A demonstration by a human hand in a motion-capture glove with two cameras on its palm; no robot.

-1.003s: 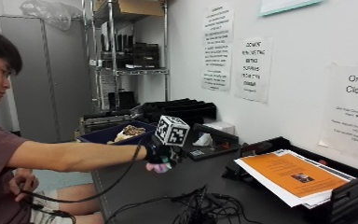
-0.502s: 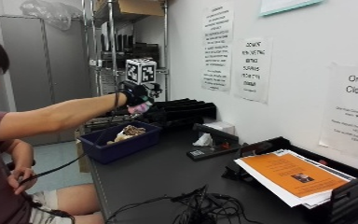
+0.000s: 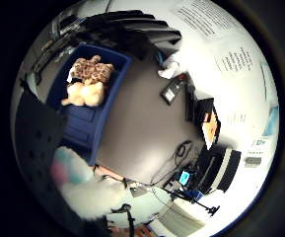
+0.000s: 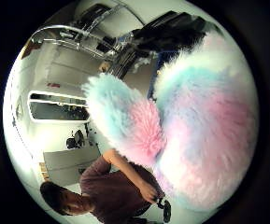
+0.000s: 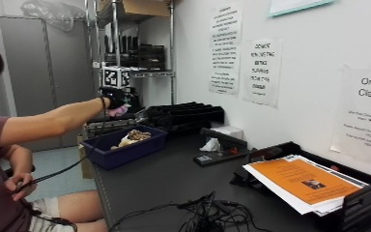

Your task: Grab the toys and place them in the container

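Dark table (image 5: pixel 173 179) runs along the white wall, with a metal shelf rack (image 5: pixel 134 43) at its far end. Black stacked trays (image 5: pixel 182 116) sit on the table below the rack, just behind the blue bin (image 5: pixel 124 150).

Near end of the table: a black paper tray (image 5: pixel 359 203) holding a stack of sheets topped by an orange sheet (image 5: pixel 301 179). A tangle of black cables (image 5: pixel 205 220) lies at the table's front edge. Between the paper tray and the bin are a flat black device (image 5: pixel 221 155) and a crumpled white tissue (image 5: pixel 211 144), both well apart from the bin.

The bin sits at the table's front corner. Inside it, a spotted brown plush (image 3: pixel 93 70) lies beside a cream plush (image 3: pixel 85 94), touching.

The person sits at the table's edge, right arm stretched out level. Right hand (image 5: pixel 113 96) is in the air above the bin, fingers curled round a fluffy pink-and-blue toy (image 4: pixel 204 126). The toy fills most of the thumb-side palm view, and a bit of pink shows under the glove in the outside view. Nothing sits between the held toy and the open bin beneath it.

Bare left hand (image 5: pixel 20 182) is down by the lap, holding a cable.
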